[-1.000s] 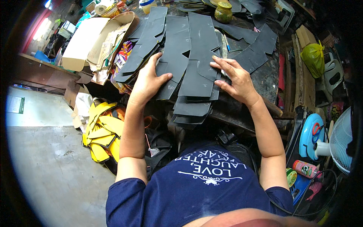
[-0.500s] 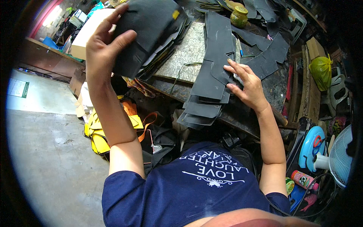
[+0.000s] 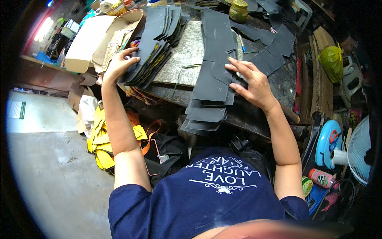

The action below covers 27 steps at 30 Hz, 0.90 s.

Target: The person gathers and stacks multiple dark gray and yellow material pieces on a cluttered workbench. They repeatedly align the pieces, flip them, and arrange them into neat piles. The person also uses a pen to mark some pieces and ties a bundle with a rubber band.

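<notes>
Two stacks of flat black cut sheets lie on the work table. My left hand (image 3: 119, 65) is at the near left edge of the left stack (image 3: 153, 38), thumb and fingers apart. Its fingertips reach the edge of the sheets; whether they touch is hard to tell. Yellow shows between some layers of this stack. My right hand (image 3: 254, 81) is open beside the right stack (image 3: 215, 59), its fingertips at that stack's right edge. The lower sheets there fan out toward me, past the table's near edge.
A speckled board (image 3: 185, 47) lies between the stacks. Farther right are loose black pieces (image 3: 264, 55), a pen (image 3: 242, 44) and a yellowish jar (image 3: 238, 11). An open cardboard box (image 3: 89, 42) stands at left. A fan (image 3: 358, 151) and yellow bag (image 3: 331, 63) are at right.
The left stack, raised and tilted toward me before, now lies lower on the table. My left hand has come down with it and its fingers are off the face. My right hand stays by its stack.
</notes>
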### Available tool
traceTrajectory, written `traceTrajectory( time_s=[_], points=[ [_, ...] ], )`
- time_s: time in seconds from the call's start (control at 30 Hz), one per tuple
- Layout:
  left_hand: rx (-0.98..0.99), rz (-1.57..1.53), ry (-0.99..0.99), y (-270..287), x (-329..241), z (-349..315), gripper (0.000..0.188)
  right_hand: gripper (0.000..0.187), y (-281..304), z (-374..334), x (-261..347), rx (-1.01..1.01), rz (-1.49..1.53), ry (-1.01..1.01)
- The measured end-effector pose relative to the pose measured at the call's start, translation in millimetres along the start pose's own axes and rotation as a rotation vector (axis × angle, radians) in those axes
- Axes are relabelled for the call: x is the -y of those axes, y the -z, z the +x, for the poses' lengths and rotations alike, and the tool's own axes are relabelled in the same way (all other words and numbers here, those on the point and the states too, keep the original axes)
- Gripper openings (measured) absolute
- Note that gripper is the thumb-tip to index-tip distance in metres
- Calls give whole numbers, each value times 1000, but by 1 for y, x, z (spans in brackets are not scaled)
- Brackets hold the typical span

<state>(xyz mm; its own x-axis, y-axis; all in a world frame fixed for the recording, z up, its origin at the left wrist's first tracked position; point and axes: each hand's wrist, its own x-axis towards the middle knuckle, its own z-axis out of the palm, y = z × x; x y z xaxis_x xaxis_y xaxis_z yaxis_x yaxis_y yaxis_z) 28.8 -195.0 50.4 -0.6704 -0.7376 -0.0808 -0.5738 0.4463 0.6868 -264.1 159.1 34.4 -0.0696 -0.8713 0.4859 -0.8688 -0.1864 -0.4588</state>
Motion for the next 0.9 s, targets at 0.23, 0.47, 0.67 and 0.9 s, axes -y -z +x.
traceTrajectory(
  time_s=[0.23,0.47,0.67,0.9],
  points=[
    [-153,516,-106,-36,-47,-14,81,69,-3,-2,-3,-54,55,22],
    [-490,625,-253,-57,-96,-39,66,57,-6,-5,-13,-210,260,-153],
    [-140,243,-559,-147,-167,-71,66,53,-6,-9,-20,-191,507,-337],
    [-80,189,-468,-162,-169,-62,84,54,-5,-10,-21,-157,491,-299]
  ],
)
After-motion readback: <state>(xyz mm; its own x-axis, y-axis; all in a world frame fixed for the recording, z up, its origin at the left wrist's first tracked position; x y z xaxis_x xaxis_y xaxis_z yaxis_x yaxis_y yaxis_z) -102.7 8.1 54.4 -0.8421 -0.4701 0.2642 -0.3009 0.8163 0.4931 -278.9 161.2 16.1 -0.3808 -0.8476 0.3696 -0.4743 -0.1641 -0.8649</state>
